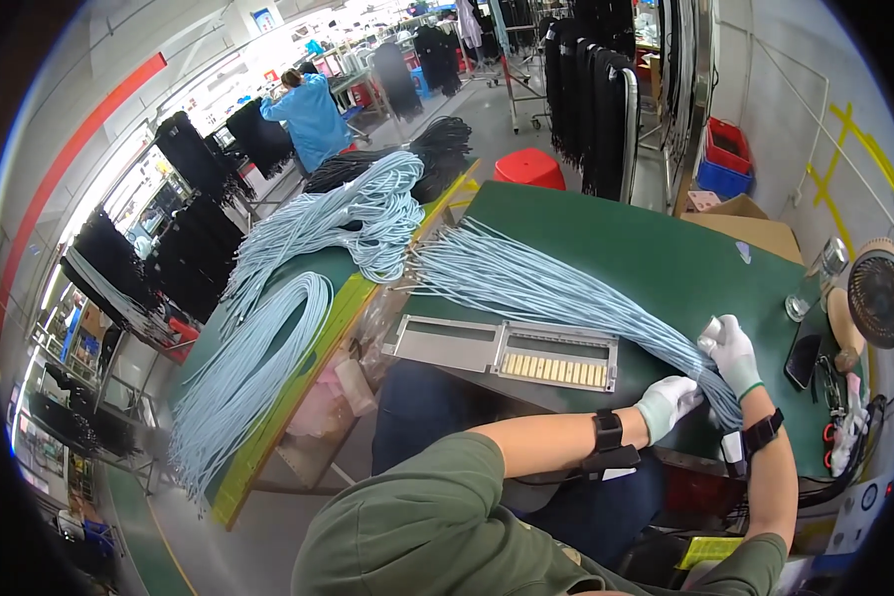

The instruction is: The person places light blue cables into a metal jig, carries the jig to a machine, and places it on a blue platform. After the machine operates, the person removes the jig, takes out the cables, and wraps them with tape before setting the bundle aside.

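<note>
A long bundle of thin light-blue cables [606, 308] lies across the green table, fanned out at its far left end and gathered tight at the right. Both my hands wear white gloves and are at the gathered part. My left hand [669, 405] is closed at the near edge of the bundle, fingers curled against the cables. On the far side, my right hand [735, 360] bends over the bundle, its fingers closed around a small white thing [710, 330] that I cannot make out for certain. The cable ends hang toward the table's front edge beneath my hands.
A metal frame [556, 373] with a row of cream blocks lies left of my hands. More light-blue cables [258, 343] and black cables [442, 144] cover the left table. At right are a fan [878, 280], a glass jar [815, 278] and a phone [803, 360]. A person [308, 119] works farther back.
</note>
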A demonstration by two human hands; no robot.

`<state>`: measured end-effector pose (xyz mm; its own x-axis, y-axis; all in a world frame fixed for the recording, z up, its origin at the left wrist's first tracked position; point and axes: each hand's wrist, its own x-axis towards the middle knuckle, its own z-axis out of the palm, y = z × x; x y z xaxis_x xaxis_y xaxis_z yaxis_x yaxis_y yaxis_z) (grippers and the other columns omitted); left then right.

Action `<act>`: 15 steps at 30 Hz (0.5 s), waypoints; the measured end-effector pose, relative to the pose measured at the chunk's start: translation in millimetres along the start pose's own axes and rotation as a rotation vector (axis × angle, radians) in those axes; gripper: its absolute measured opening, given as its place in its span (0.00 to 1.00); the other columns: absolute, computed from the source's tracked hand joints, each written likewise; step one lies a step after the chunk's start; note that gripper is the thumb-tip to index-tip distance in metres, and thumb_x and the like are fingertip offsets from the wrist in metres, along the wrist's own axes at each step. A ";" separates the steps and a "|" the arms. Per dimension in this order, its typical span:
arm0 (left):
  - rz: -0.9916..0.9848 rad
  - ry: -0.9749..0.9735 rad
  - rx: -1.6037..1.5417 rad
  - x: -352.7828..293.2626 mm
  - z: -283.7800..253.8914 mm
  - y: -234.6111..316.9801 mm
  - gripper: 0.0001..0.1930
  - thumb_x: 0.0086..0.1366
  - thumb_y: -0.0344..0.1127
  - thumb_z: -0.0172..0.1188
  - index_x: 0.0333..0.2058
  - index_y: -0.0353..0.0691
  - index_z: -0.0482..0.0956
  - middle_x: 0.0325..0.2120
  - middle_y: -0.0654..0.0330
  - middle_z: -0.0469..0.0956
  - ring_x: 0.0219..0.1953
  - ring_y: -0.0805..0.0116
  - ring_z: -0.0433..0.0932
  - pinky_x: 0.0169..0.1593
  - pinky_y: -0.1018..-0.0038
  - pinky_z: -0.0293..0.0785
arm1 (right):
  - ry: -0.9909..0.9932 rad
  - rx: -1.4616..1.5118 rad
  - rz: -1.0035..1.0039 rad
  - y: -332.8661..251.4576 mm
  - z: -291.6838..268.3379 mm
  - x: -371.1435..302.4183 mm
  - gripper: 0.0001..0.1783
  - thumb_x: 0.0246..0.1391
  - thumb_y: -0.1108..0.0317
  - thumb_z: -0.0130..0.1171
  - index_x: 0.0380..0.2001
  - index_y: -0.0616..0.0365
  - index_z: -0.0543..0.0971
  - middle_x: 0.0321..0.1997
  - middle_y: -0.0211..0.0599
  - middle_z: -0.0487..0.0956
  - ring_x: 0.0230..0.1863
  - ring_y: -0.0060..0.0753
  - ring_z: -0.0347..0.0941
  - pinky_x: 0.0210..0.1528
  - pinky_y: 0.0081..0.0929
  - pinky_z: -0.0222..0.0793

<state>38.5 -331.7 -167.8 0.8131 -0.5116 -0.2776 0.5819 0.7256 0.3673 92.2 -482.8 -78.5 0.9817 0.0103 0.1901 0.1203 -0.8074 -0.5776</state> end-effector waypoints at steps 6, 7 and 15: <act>-0.106 -0.102 -0.157 -0.8 -0.8 15.9 0.08 0.63 0.23 0.58 0.40 0.37 0.75 0.44 0.58 0.78 0.49 0.59 0.79 0.62 0.58 0.73 | 0.212 0.223 -0.138 -10.9 3.8 -12.1 0.27 0.56 0.62 0.66 0.54 0.62 0.69 0.44 0.49 0.80 0.44 0.46 0.79 0.47 0.37 0.74; -0.109 -0.096 -0.156 -3.7 0.3 20.8 0.08 0.63 0.23 0.58 0.40 0.37 0.75 0.44 0.58 0.78 0.49 0.59 0.79 0.62 0.58 0.73 | 0.209 0.227 -0.133 -15.5 2.3 -15.8 0.27 0.56 0.62 0.66 0.54 0.62 0.69 0.44 0.49 0.80 0.44 0.46 0.79 0.47 0.37 0.74; -0.080 -0.345 0.301 -19.5 22.6 68.9 0.14 0.62 0.24 0.61 0.47 0.42 0.77 0.47 0.57 0.79 0.51 0.61 0.77 0.59 0.59 0.74 | 0.219 0.368 -0.121 -9.5 -4.5 -17.8 0.23 0.62 0.57 0.61 0.53 0.62 0.72 0.41 0.44 0.80 0.42 0.37 0.78 0.47 0.30 0.73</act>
<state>63.0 -282.2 -117.0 0.6930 -0.7206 -0.0227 0.5794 0.5379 0.6123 72.9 -478.0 -72.8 0.9077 -0.0655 0.4145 0.3158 -0.5439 -0.7774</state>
